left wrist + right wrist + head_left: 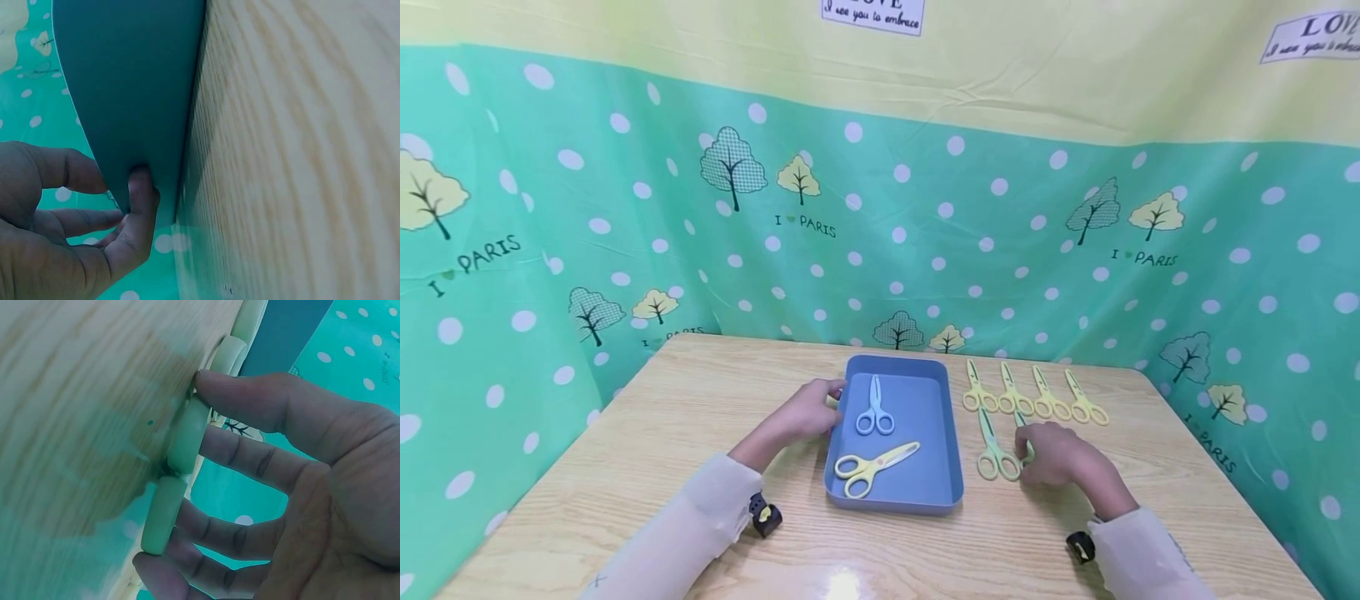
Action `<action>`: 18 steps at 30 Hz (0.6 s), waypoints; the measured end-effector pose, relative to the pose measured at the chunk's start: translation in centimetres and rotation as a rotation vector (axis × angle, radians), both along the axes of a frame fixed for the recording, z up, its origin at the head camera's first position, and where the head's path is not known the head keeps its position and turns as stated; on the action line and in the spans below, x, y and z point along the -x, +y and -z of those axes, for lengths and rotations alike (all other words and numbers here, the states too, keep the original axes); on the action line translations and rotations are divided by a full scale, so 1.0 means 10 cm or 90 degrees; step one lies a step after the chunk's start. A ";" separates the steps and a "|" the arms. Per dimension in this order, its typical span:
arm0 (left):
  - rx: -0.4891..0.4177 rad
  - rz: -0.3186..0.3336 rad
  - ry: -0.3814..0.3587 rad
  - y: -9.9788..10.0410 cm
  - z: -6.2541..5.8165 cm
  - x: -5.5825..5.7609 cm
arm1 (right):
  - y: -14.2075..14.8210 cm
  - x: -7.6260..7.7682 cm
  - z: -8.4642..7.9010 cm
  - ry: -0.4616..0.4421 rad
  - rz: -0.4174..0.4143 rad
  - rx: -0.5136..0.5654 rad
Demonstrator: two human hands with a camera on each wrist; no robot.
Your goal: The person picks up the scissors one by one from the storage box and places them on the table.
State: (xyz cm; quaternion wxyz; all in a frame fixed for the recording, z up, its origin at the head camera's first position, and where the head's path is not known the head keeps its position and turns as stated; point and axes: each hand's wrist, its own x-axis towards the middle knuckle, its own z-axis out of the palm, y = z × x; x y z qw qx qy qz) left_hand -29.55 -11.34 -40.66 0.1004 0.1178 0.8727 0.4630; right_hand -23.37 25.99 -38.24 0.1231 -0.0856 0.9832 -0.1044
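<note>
A blue tray (957, 454) stands mid-table, holding light-blue scissors (875, 410) and a pair of yellow-handled scissors (867, 473). My left hand (808, 410) grips the tray's left side; in the left wrist view its fingers (140, 206) bend about the wall (134, 94). Right of the tray, my right hand (1051, 452) reaches down over green scissors (1028, 451), covering much of them. In the right wrist view, thumb and fingers surround their two handle loops (189, 434), the thumb tip at one end. Another pair of green scissors (997, 461) lies just left of that hand.
Several yellow scissors (1047, 402) lie in a row behind the green ones, blades pointing away. The wooden table (700, 400) ends at a patterned green and yellow curtain (850, 208) at the back and sides.
</note>
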 end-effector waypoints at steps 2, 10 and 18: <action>-0.001 0.000 0.003 0.00 0.00 0.00 | 0.00 0.00 0.01 -0.001 0.000 0.010; -0.004 0.005 0.011 -0.01 0.01 0.01 | 0.00 0.00 0.02 -0.002 0.002 0.038; 0.000 0.001 0.005 -0.01 0.01 0.01 | -0.02 -0.01 -0.04 0.001 -0.010 0.026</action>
